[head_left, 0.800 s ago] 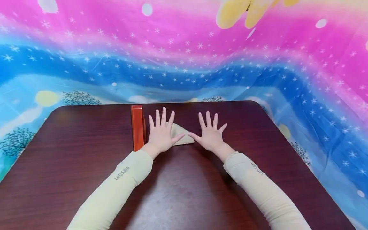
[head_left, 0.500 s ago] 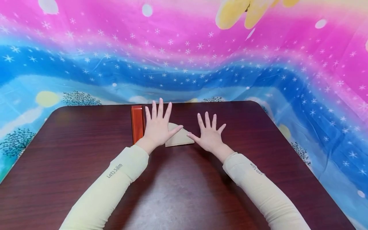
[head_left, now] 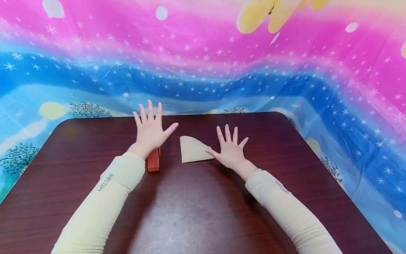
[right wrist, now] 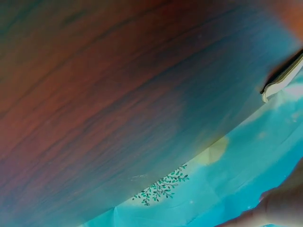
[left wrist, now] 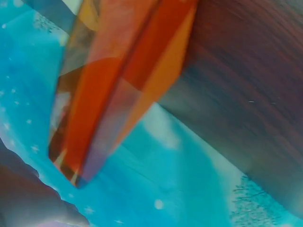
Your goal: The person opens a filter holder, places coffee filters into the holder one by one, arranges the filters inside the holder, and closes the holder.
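In the head view, a beige quarter-circle piece (head_left: 194, 150), looking like folded cone coffee filters, lies on the dark table. Its edge shows at the right of the right wrist view as a pale stacked edge (right wrist: 286, 80). To its left is a long, glossy orange-red block (head_left: 153, 163), see-through and faceted in the left wrist view (left wrist: 111, 80). My left hand (head_left: 149, 132), fingers spread, covers the block's far part; contact is unclear. My right hand (head_left: 231, 152) is spread too, its thumb overlapping the beige piece's right tip. Both hands grip nothing.
The brown wooden table (head_left: 190, 218) has rounded far corners and spans most of the lower view. Behind it hangs a pink and blue cloth (head_left: 203, 84) with snowflakes and trees, close to the far edge.
My left hand has moved left and somewhat away from me, off the beige piece and over the orange block. The beige piece now shows whole. My right hand has barely moved.
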Motion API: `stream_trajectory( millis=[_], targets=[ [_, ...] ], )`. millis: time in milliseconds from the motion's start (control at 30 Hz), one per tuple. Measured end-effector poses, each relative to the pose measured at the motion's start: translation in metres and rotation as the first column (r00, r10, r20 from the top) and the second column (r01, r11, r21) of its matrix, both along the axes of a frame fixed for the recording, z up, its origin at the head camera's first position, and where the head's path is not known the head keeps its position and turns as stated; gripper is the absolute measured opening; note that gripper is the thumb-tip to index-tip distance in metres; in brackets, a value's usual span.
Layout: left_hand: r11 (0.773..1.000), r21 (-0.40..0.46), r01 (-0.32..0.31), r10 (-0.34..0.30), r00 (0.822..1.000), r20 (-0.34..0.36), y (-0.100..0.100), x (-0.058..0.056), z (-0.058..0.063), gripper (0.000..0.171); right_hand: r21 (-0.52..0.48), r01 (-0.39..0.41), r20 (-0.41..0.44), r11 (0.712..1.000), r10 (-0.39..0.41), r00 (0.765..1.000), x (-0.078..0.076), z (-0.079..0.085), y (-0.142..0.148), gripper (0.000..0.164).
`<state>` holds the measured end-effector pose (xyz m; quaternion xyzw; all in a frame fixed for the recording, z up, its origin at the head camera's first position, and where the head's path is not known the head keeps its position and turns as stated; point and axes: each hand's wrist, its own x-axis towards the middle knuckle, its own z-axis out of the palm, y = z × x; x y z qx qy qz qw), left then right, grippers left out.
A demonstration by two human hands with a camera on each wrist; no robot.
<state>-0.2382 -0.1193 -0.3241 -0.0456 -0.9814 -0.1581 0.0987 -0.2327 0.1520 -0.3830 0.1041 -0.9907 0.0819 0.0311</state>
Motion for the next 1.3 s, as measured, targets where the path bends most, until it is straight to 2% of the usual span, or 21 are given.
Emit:
stream_trajectory(
  millis=[233, 433, 633, 900, 1300],
  targets=[
    [0.993, 0.111, -0.039, 0.037, 0.999, 0.02, -0.02, -0.005, -0.006, 0.086, 0.018, -0.003, -0.013, 1.0, 0.003, 1.0, 0.002, 0.0, -0.003, 0.094],
    [0.98, 0.195, -0.041, 0.034, 0.999, 0.041, -0.027, -0.005, -0.009, 0.063, 0.029, -0.02, -0.05, 0.999, 0.022, 0.999, 0.006, 0.001, -0.007, 0.093],
    [0.961, 0.275, -0.022, 0.003, 0.998, 0.068, -0.031, -0.003, -0.005, 0.044, 0.089, -0.05, -0.117, 0.995, 0.06, 0.991, 0.009, 0.006, -0.015, 0.092],
    [0.958, 0.287, -0.022, -0.01, 0.994, 0.111, -0.031, 0.003, -0.003, 0.042, 0.115, -0.101, -0.185, 0.988, 0.121, 0.975, 0.016, 0.016, -0.032, 0.086],
    [0.963, 0.27, -0.014, -0.018, 0.993, 0.116, -0.024, 0.016, 0.001, 0.042, 0.06, -0.199, -0.278, 0.978, 0.208, 0.938, 0.02, 0.025, -0.057, 0.072]
  ],
)
